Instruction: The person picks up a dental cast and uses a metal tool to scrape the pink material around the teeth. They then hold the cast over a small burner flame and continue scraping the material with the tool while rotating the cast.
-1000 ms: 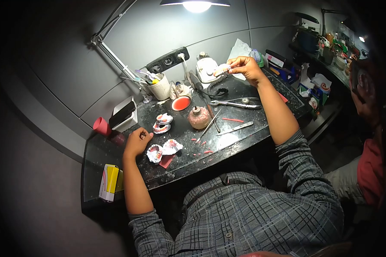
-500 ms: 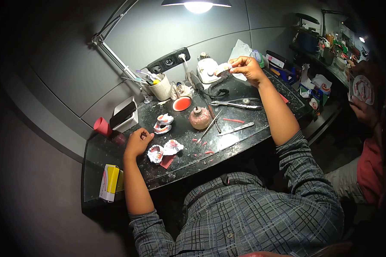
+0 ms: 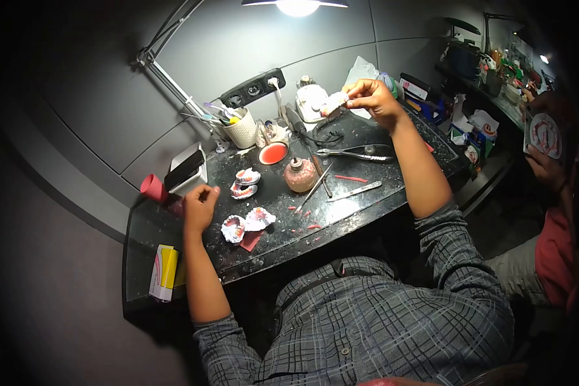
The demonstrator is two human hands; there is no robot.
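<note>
My right hand [image 3: 374,101] is raised over the back of the bench. Its thumb and fingers pinch a small white dental cast [image 3: 334,103] with a reddish part, held under the lamp. My left hand [image 3: 201,207] is above the bench's left side, fingers curled loosely inward with nothing visible in them. Close to it lies a pair of plaster dental models [image 3: 244,184] with pink gums, one on the other. Nearer me, two opened models [image 3: 259,219] lie side by side, partly over a red wax sheet [image 3: 251,241].
A glass burner [image 3: 300,176] stands mid-bench beside a carving tool [image 3: 314,189], a flat metal knife [image 3: 355,192] and pliers [image 3: 357,154]. Behind are a red wax dish [image 3: 273,154] and a tool cup [image 3: 242,132]. At right, a co-worker's hand [image 3: 544,168] holds a cast.
My left hand has lifted off the bench and shifted slightly left and up. My right hand has risen a little, and the cast in it has tilted.
</note>
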